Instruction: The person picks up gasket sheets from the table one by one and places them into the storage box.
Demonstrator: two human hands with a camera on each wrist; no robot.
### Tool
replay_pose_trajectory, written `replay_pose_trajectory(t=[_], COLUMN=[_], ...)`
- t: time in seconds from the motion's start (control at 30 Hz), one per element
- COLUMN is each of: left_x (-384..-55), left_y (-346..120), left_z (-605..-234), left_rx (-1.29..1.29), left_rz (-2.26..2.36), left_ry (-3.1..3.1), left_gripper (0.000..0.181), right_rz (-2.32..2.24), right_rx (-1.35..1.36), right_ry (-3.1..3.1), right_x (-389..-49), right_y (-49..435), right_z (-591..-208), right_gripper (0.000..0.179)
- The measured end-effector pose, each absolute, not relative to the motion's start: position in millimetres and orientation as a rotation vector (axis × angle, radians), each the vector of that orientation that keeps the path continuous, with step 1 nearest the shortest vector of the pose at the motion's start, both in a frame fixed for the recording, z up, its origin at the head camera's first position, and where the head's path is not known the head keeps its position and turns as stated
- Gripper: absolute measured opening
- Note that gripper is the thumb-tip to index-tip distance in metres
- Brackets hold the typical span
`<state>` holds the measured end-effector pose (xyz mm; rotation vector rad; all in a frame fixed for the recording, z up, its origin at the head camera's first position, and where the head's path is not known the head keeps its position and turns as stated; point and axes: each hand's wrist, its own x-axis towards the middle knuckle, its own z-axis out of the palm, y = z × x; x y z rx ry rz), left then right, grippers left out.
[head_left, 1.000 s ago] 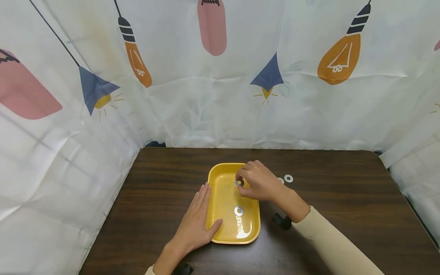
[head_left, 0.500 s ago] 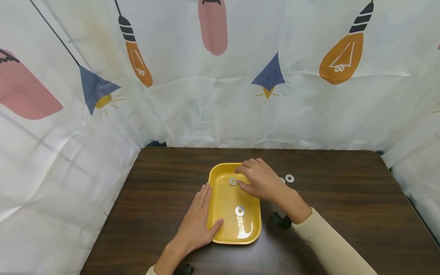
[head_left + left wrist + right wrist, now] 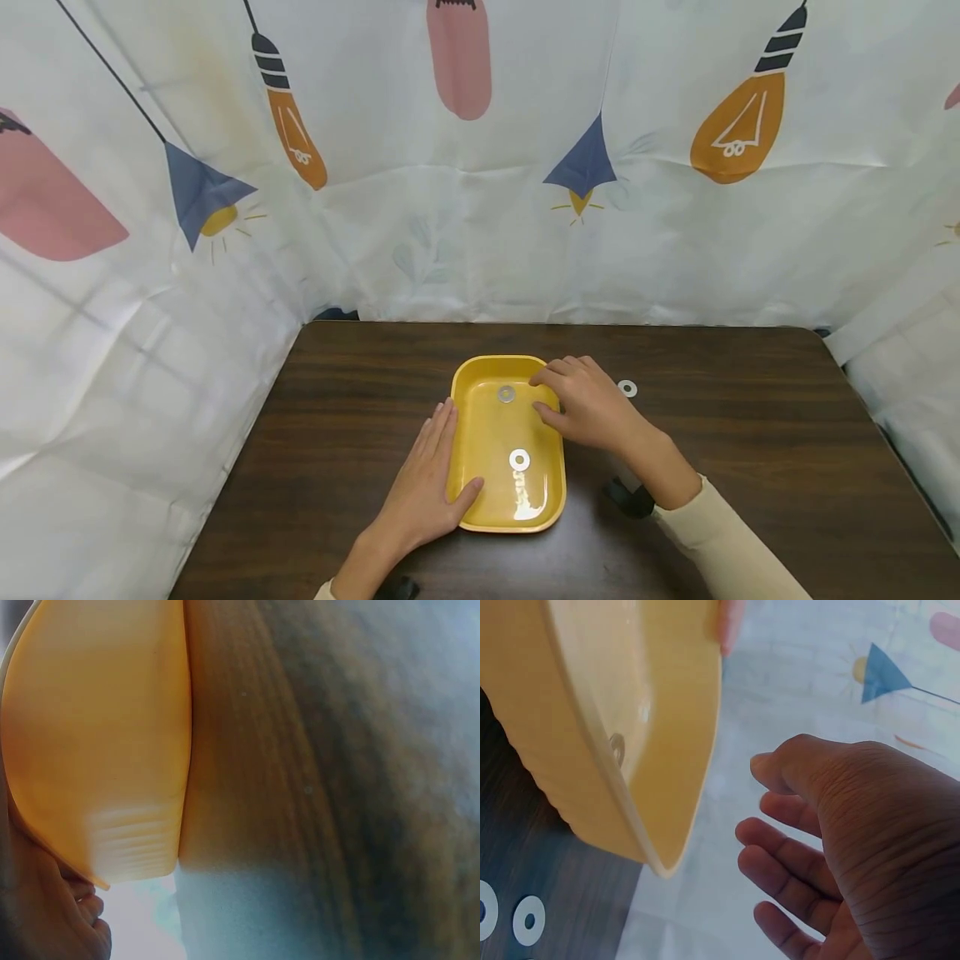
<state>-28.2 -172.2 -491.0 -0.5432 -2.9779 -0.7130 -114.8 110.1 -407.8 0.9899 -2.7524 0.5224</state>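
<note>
A yellow rectangular tray (image 3: 486, 523) lies on the table, holding two flat metal washers: one washer (image 3: 506, 394) near its far end and another washer (image 3: 519, 460) nearer the front. My left hand (image 3: 423, 492) rests along the tray's left side, fingers straight and thumb over the rim. Over the tray's right rim hovers my right hand (image 3: 592, 404), thumb and fingers parted with nothing between them. The right wrist view also shows this empty right hand (image 3: 817, 840) beside the tray wall. Just beyond it on the table is a loose washer (image 3: 627, 388).
Two washers lie on the dark wooden table (image 3: 750, 433) right of the tray, as the right wrist view shows, including one washer (image 3: 529, 920). A white curtain (image 3: 480, 233) printed with lamps hangs behind the table's far edge.
My right hand let go of a washer, which now lies in the tray's far end. The hand then drew back to the right. My left hand stayed at the tray's side.
</note>
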Motion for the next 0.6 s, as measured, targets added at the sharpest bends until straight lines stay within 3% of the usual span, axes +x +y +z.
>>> replay_pose_trajectory(t=[0.6], left_x=[-29], left_y=[-171], left_z=[-494], left_rx=[-0.548], left_rz=[-0.685], left_ry=[-2.948], left_gripper=[0.103], right_rz=[0.507], right_rx=[0.917], right_ry=[-2.730], right_x=[-101], right_y=[133], right_z=[-411], right_gripper=[0.031])
